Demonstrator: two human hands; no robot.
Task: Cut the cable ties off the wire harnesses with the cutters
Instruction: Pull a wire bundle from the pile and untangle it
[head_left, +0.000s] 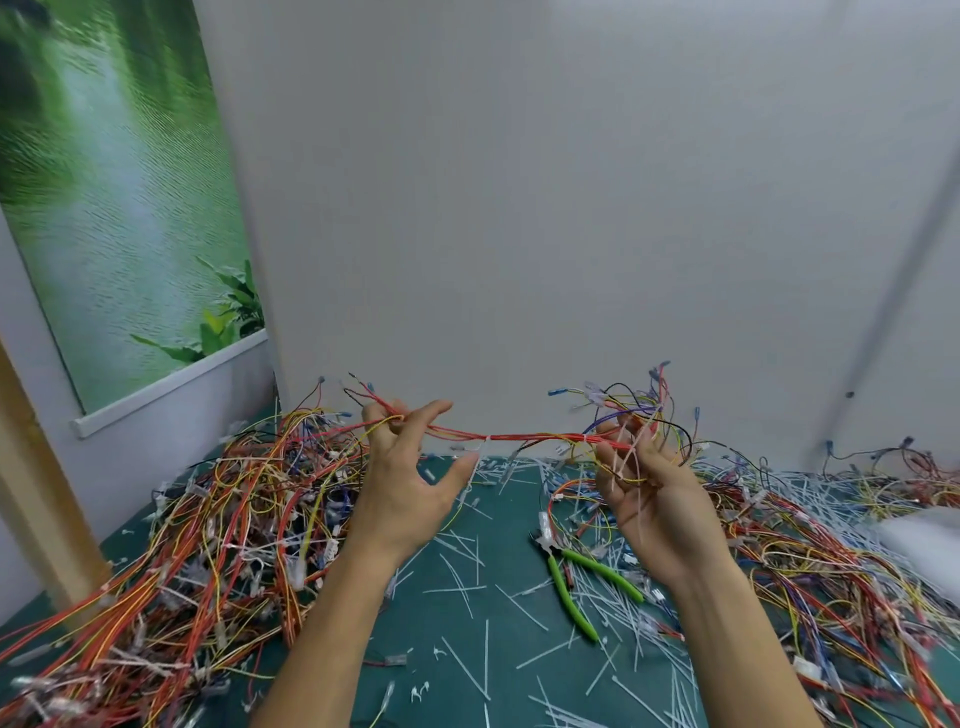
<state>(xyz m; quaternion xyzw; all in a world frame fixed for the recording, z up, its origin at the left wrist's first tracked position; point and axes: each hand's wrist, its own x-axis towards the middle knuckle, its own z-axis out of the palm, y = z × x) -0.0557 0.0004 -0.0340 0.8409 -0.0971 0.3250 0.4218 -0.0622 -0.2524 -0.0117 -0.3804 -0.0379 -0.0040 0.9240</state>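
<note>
We stretch one wire harness (519, 438) above the bench (426, 634), the left hand (402, 483) pinching one end and the right hand (644, 488) gripping the other. A white cable tie (485, 440) binds its middle. The cutters (576, 582) lie unused below among snipped ties (470, 673). Judging by the tangled heaps (208, 545) alongside, plenty remains.

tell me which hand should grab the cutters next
Right, probably. The cutters lie on the mat just below the right hand; the left hand is farther off, pinching the harness. The right would first have to release its end.
</note>
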